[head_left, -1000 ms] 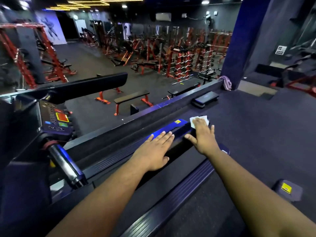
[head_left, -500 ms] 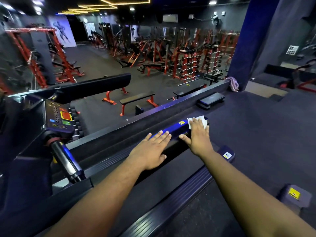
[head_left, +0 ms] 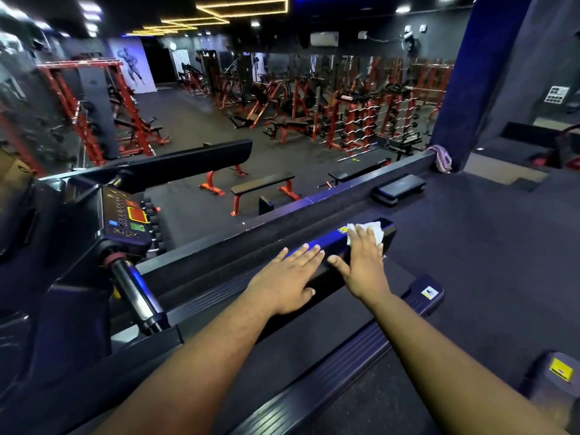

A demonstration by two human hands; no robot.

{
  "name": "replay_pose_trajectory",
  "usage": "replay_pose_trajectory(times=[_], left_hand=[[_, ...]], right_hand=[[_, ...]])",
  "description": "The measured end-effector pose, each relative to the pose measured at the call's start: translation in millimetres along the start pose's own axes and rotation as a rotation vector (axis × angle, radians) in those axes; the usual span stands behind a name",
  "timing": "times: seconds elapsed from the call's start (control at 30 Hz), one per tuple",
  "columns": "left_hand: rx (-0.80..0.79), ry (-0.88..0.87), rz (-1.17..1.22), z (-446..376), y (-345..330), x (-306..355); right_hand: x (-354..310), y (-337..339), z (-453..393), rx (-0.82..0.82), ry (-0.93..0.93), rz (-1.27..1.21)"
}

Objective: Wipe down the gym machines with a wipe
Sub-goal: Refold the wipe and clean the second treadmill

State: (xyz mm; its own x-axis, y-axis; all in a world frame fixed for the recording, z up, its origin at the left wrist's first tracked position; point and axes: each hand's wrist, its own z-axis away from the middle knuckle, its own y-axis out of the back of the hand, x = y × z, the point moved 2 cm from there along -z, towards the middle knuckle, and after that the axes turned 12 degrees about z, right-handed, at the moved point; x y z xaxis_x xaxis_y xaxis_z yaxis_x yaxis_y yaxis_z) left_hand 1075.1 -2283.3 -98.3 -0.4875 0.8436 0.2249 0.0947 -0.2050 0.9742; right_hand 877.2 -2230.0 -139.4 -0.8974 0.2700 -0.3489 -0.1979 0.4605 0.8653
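Note:
A treadmill fills the foreground, with its black belt (head_left: pixel 292 343) running between two ribbed side rails. My right hand (head_left: pixel 364 265) lies flat with straight fingers on a white wipe (head_left: pixel 375 230), pressing it onto the blue-lit end cap (head_left: pixel 389 229) of the far side rail. My left hand (head_left: pixel 287 282) rests flat, fingers straight, on the same rail just left of the right hand. The treadmill console (head_left: pixel 125 221) with its red and green buttons and a handlebar grip (head_left: pixel 135 296) stand at the left.
The near side rail (head_left: pixel 345 365) ends at a cap with a yellow sticker (head_left: pixel 430 291). A low wall edge (head_left: pixel 345 189) runs behind the treadmill, with a cloth (head_left: pixel 442 158) draped at its far end. A black step platform (head_left: pixel 398 188) sits on the floor. Red benches and racks lie beyond.
My right hand has slid the wipe a little further along the rail toward its end cap. The left hand stays flat on the rail. The view has tilted slightly.

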Motion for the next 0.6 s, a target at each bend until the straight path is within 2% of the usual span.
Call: replay_pose_trajectory(times=[0.1, 0.17, 0.2, 0.27, 0.33, 0.4, 0.5, 0.6], left_hand=[[0.016, 0.002, 0.006, 1, -1, 0], [0.013, 0.002, 0.009, 0, -2, 1], [0.011, 0.002, 0.006, 0, -1, 0], [-0.002, 0.001, 0.002, -1, 0, 0], [-0.01, 0.002, -0.005, -2, 0, 0], [-0.011, 0.004, -0.004, -2, 1, 0], [-0.005, 0.006, 0.004, -3, 0, -2], [0.0, 0.001, 0.016, -3, 0, -3]], right_hand=[[-24, -15, 44, 0.004, 0.195, -0.103], [-24, -30, 70, -0.005, 0.257, -0.097], [-17, -36, 71, 0.003, 0.245, -0.085], [1, -38, 54, 0.021, 0.098, -0.143], [11, -26, 25, 0.047, -0.102, -0.285], [5, -14, 3, 0.081, -0.222, -0.423], [-25, -20, 12, 0.105, -0.251, -0.54], [-60, -41, 52, 0.049, -0.199, -0.685]])
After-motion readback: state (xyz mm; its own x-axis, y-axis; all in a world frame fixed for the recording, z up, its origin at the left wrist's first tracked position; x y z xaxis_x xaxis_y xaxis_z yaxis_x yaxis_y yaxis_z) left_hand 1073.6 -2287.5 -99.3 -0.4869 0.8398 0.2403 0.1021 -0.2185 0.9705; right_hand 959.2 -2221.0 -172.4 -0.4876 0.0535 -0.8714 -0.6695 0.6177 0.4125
